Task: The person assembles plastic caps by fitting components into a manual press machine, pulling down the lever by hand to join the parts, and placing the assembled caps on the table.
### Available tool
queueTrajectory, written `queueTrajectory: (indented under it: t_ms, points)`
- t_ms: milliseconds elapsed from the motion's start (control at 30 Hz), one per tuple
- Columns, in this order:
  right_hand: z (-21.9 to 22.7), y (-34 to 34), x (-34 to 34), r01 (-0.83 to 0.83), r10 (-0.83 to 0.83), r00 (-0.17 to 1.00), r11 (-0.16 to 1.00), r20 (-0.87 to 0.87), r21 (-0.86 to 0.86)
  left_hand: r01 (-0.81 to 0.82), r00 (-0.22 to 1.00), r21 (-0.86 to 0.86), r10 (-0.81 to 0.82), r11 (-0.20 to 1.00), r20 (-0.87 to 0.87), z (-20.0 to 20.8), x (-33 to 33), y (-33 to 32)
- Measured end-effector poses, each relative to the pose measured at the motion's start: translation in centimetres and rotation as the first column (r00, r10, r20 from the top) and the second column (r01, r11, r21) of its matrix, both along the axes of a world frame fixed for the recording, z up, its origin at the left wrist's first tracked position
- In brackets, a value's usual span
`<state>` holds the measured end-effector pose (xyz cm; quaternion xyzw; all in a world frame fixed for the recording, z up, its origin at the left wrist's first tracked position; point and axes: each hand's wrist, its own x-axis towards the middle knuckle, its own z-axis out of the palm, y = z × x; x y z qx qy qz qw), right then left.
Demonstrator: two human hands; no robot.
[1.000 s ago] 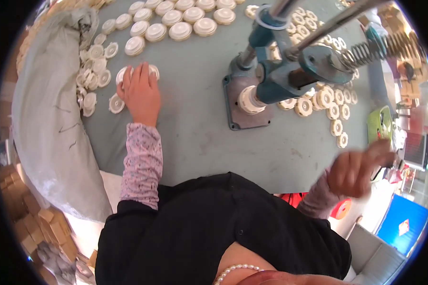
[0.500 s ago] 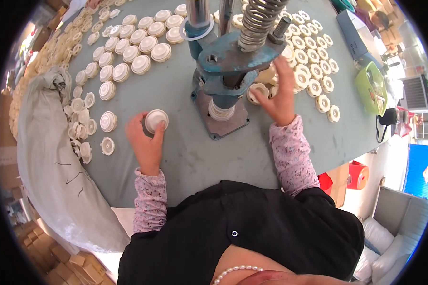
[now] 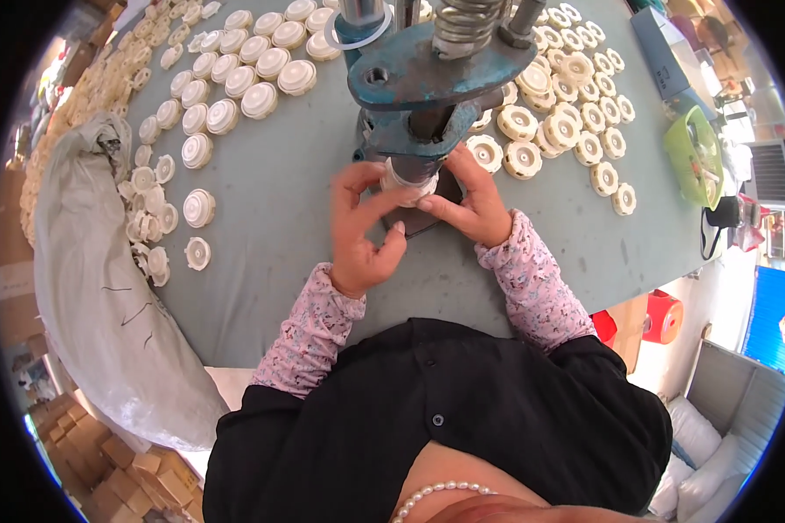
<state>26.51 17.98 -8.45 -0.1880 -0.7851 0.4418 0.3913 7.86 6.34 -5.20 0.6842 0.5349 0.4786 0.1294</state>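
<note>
A blue-green press [image 3: 440, 70] stands in front of me, and its ram [image 3: 414, 166] comes down over a metal base plate [image 3: 449, 190]. Right below the ram is a white round plastic cap [image 3: 419, 193], partly covered by my fingers. My left hand [image 3: 366, 228] reaches in from the left, slightly blurred, with its fingers curled against the cap's side. From the right, my right hand [image 3: 475, 200] has its thumb on the cap's near edge, its other fingers partly behind the press. Several cream ring-shaped parts [image 3: 522, 159] lie beside my right hand.
Rows of white round caps [image 3: 259, 100] spread over the grey-green table [image 3: 262, 296] at left, near a long grey sack [image 3: 105, 288]. Smaller pieces [image 3: 153, 218] are heaped by the sack. A green basket [image 3: 691, 161] and a blue box [image 3: 670, 65] stand at right.
My left hand has moved right to the press; the white cap it held at left no longer shows there. My right hand has come from the cream parts to the cap under the ram.
</note>
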Motion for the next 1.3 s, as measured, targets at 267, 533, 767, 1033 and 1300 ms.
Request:
queueTrajectory:
  t_ms: [267,533,767,1033,1300]
  points:
    - [0.8,1.5,1.1,-0.063,0.063,0.994,0.998,0.093,-0.002,0.104,0.965,-0.272,-0.031,0.957,0.262,0.4,-0.8,2.9]
    - [1.4,1.8,1.0,-0.224,0.26,0.956,0.947,0.14,-0.228,-0.174,0.982,-0.091,0.179,0.981,0.053,-3.3,0.0,2.0]
    - [1.8,0.7,0.9,-0.169,0.203,0.97,0.959,0.131,-0.228,-0.108,0.994,-0.123,0.109,0.986,0.0,-3.0,-1.7,2.5]
    - [3.5,0.8,1.9,0.082,-0.06,0.988,0.984,0.145,-0.157,0.018,1.0,-0.177,-0.015,0.984,0.02,-2.3,-3.4,3.5]
    - [20.5,13.4,6.1,0.031,-0.205,0.682,0.967,-0.703,-0.251,0.033,0.999,-0.164,-0.034,0.986,-0.008,-1.7,-3.7,3.8]
